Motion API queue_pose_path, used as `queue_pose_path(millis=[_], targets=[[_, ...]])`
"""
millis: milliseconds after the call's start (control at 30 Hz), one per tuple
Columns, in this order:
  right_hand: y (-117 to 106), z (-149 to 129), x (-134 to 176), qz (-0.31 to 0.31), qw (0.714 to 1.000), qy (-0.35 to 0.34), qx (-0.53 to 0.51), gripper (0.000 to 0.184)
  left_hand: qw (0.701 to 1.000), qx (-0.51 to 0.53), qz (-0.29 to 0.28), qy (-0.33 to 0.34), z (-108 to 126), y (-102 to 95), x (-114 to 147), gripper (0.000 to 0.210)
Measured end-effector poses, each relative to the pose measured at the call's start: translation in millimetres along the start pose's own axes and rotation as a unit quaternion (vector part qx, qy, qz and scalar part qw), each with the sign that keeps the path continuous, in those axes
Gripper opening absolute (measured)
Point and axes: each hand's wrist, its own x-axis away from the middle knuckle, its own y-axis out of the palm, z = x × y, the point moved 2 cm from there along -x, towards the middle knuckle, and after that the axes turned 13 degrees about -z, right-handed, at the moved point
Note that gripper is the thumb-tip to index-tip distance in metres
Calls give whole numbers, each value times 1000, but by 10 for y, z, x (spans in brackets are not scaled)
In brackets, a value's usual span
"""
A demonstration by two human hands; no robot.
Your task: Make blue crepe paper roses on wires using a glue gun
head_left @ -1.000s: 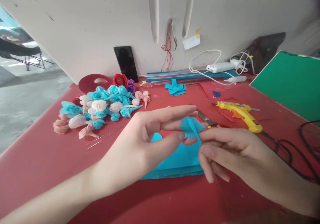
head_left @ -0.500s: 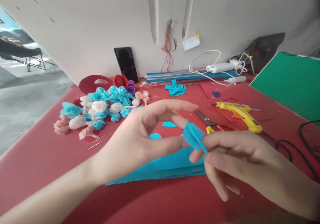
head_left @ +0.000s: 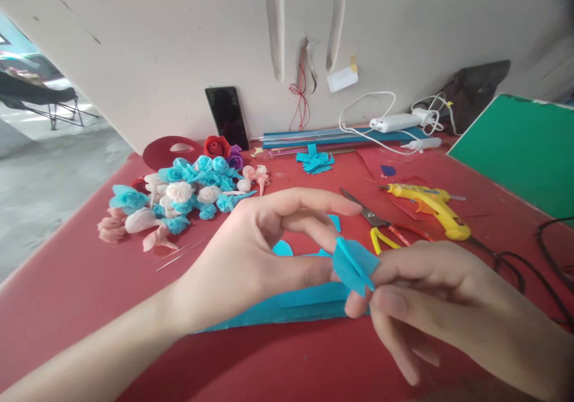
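The left hand (head_left: 255,258) and right hand (head_left: 448,297), pinched almost closed, both hold a small blue paper piece (head_left: 351,265) just right of the frame's middle. Blue sheets (head_left: 287,307) lie below, and a flower pile (head_left: 179,191) sits at left.

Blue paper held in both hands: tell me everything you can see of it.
The blue paper looks thin, like crepe: a small flap with a narrow rolled ridge along it. It slants down to the right, held above the red table. The left hand pinches its left edge; the right hand holds its lower right end.
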Motion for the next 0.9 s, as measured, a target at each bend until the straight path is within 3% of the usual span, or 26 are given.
queue_pose_path(millis=[567,733,900], targets=[[35,-17,6,48,995,-2,89,26,999,-38,-25,2,4,34,39,39],[28,-34,-33,51,989,-16,139,42,998,-22,-40,30,-26,51,46,39],[10,-33,-47,65,980,-20,186,44,996,-18,-58,60,-31,75,48,37]])
